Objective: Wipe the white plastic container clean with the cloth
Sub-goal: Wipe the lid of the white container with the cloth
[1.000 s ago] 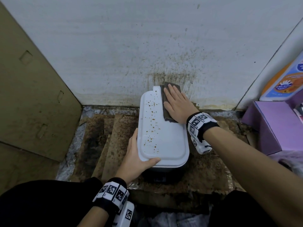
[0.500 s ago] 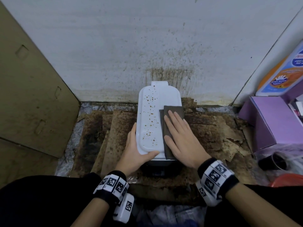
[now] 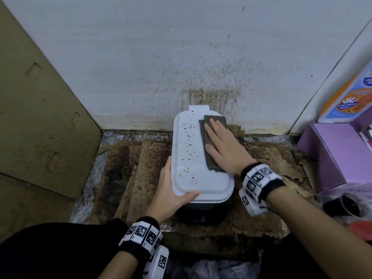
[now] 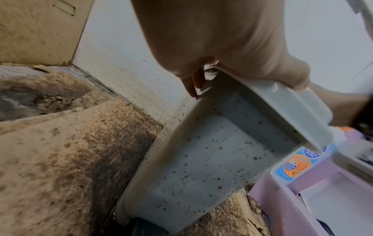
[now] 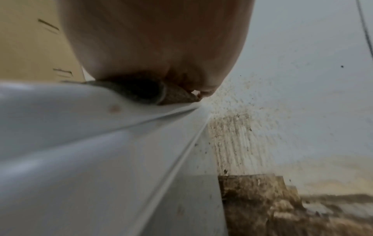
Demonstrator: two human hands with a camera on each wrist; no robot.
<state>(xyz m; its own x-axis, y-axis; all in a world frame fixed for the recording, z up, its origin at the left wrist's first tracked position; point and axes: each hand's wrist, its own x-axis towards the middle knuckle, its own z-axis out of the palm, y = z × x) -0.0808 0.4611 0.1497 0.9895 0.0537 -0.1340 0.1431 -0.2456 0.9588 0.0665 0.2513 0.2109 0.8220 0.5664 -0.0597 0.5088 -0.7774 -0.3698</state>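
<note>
Now, step in hand: wiping the top face of the white plastic container (image 3: 201, 158), which is standing on stained cardboard (image 3: 141, 178) against the spattered wall (image 3: 181, 57)
Right hand (image 3: 225, 148): lying flat, fingers straight, pressing the dark cloth (image 3: 211, 141) onto the far right part of the top, gripping nothing
Left hand (image 3: 173, 190): bracing the near left corner, thumb lying over the top edge, fingers running along the side
Dirt: brown specks are dotting the left strip and the side wall
Doing it well: I judge overlapping strokes shifting leftward, even palm pressure, and a firm brace against sliding are what is needed
</note>
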